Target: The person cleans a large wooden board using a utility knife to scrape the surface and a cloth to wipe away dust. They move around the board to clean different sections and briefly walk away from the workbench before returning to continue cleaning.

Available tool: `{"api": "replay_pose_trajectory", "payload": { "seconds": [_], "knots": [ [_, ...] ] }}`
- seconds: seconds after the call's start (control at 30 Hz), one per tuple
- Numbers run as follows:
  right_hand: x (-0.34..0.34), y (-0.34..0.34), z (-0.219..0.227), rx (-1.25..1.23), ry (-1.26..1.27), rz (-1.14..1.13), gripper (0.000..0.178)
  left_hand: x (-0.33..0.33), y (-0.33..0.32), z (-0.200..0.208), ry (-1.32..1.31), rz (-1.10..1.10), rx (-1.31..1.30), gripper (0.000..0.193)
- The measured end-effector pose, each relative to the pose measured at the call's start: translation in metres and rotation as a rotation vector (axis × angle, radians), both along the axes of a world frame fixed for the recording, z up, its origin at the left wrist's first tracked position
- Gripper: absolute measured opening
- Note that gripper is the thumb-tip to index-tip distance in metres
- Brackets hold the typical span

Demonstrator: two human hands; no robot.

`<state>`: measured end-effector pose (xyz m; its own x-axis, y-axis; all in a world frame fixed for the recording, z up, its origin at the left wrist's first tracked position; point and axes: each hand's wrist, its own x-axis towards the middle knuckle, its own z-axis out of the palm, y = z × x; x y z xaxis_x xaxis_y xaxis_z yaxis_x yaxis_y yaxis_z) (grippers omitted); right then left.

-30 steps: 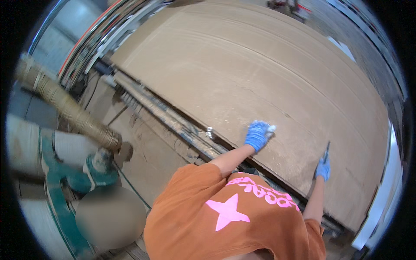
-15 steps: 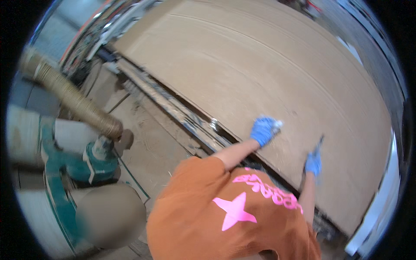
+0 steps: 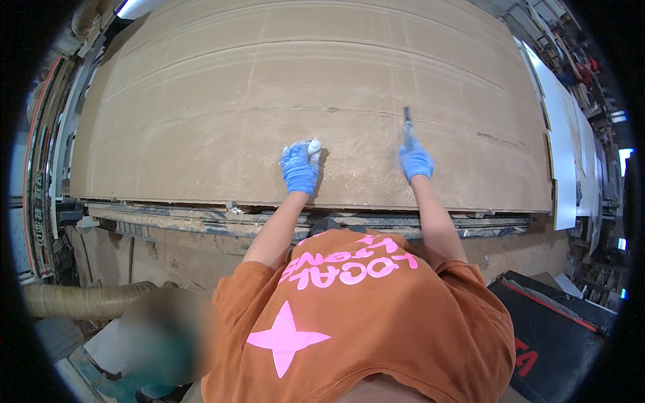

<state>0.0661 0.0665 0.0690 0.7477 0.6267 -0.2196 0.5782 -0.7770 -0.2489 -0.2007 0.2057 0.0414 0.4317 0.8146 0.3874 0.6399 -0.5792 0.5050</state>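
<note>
Tool (image 3: 407, 122): slim and dark, right of centre in the upper half of the frame, pointing toward the top; its exact kind is too blurred to tell.
Right hand (image 3: 416, 161): blue-gloved, grasping the tool's lower end; whether the tool touches the surface below, I cannot tell.
White item (image 3: 314, 150): small and rounded, near the middle of the frame, poking out at the right side of the left hand (image 3: 299, 168); its material is unclear.
Left hand's grip: blue-gloved fingers curled around the white item, well apart from the right hand.
Board (image 3: 195, 134): broad, tan, under both hands, filling the upper and middle frame; faint lines run across it.
Dust (image 3: 349, 171): pale shavings scattered over the board, thickest around and between the hands.
Rails (image 3: 161, 213): long, layered, dusty, along the board's near edge across mid-frame.
Shirt (image 3: 376, 322): orange-brown, at bottom centre, with pink lettering and a pink star (image 3: 285, 339).
Lower left: ribbed tan hose (image 3: 87, 300), with green machinery (image 3: 107, 384) below it, partly hidden by a blur.
Lower right: black case (image 3: 547, 336) with red markings.
Right side: white panel (image 3: 556, 134) beside the board.
</note>
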Motion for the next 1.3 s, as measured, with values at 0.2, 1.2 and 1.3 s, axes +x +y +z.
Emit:
{"api": "replay_pose_trajectory", "payload": {
  "seconds": [0.2,1.2,1.3],
  "knots": [
    [-0.032,0.019,0.01,-0.075,-0.038,0.076,0.053,-0.007,-0.001,0.005,-0.048,-0.006,0.002,0.022],
    [-0.16,0.148,0.033,0.05,0.241,0.657,0.061,-0.138,0.083,-0.017,-0.097,0.186,0.029,0.024],
    [-0.12,0.132,0.039,0.058,0.215,0.557,0.066,-0.136,0.086,-0.028,-0.108,0.179,-0.002,0.024]
  ]
}}
